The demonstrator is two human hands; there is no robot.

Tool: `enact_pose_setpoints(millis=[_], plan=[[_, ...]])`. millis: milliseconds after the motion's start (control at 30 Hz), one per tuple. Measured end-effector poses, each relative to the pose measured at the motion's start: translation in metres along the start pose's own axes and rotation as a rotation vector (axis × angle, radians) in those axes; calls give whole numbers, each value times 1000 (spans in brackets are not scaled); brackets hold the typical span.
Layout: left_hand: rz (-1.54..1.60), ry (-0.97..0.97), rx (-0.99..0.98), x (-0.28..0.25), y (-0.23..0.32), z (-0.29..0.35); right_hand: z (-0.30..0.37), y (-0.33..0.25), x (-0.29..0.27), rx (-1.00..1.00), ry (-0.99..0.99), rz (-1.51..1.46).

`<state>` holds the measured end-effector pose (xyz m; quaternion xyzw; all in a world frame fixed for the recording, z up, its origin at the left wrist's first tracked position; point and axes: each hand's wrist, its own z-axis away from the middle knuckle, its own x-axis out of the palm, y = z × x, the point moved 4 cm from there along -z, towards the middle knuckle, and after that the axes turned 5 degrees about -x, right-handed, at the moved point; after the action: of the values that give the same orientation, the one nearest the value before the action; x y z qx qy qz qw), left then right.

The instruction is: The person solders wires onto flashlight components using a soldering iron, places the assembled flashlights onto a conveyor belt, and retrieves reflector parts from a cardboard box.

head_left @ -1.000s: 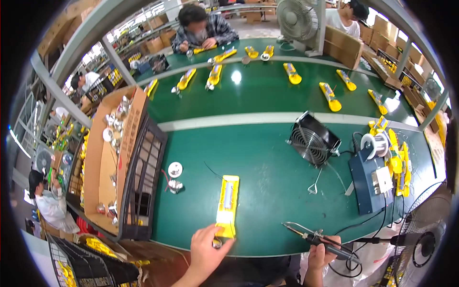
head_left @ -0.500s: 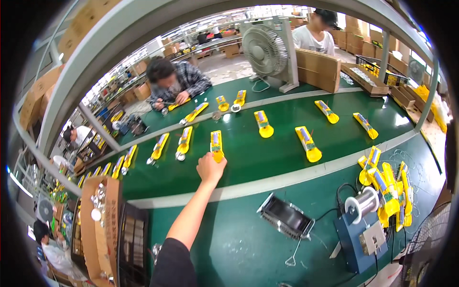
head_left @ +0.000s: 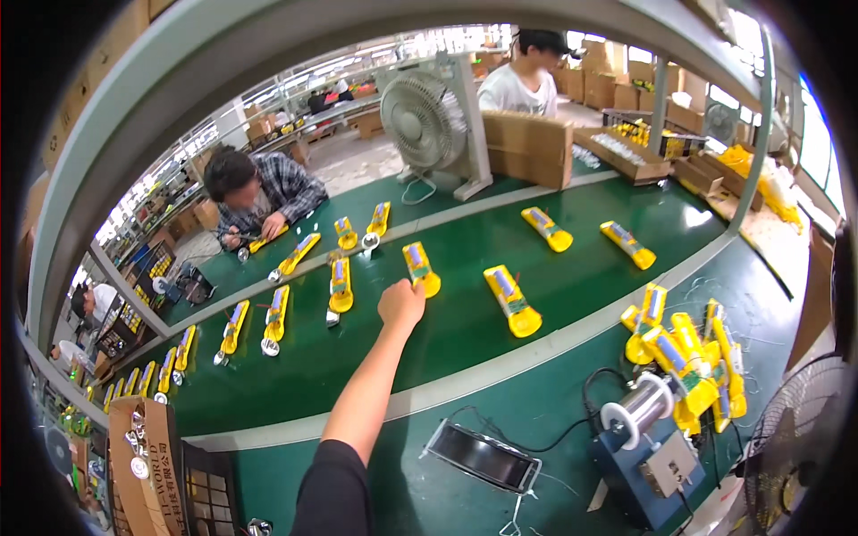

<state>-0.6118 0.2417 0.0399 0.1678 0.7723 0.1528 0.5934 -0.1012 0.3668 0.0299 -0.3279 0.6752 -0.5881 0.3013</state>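
My left hand [head_left: 402, 305] reaches out over the green belt with its fingers curled closed. Its fingertips press on the lower left side of a yellow flashlight housing [head_left: 421, 267], which carries a purple cell and a small green board. Just left of the hand lies another yellow housing [head_left: 340, 284] with a silver cup-like part [head_left: 332, 318] at its near end. A larger-looking yellow housing [head_left: 512, 302] with a red wire lies to the right. Nowhere in the picture does my right hand show.
On my bench stand a blue device with a solder spool [head_left: 636, 412], a black framed unit [head_left: 483, 457] and a pile of yellow housings [head_left: 684, 362]. A cardboard box [head_left: 147, 464] sits left. Across the belt are a fan [head_left: 424, 122] and a co-worker [head_left: 259, 192] handling a housing.
My left hand has left one yellow housing and moved to the one on its right. A silver part now shows at the first housing's near end. The whole view has shifted.
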Motion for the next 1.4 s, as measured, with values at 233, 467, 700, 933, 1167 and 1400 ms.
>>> enact_pose_setpoints(millis=[233, 467, 700, 933, 1167, 1400], plan=[[-94, 122, 92, -43, -16, 64, 19, -5, -10, -75, 23, -82], [-76, 68, 191, -141, -69, 243, 47, 12, -31, -174, 21, -193], [-12, 27, 62, -219, -115, 449, 51, 42, -30, -280, 34, -176], [293, -210, -183, -276, -154, 530, 48, 38, -32, -277, 106, -252], [287, 437, -415, -305, -254, 462, 50, 5, -28, -358, 119, -159], [82, 314, -484, -279, -285, 415, 51, -8, -24, -470, 199, -104]])
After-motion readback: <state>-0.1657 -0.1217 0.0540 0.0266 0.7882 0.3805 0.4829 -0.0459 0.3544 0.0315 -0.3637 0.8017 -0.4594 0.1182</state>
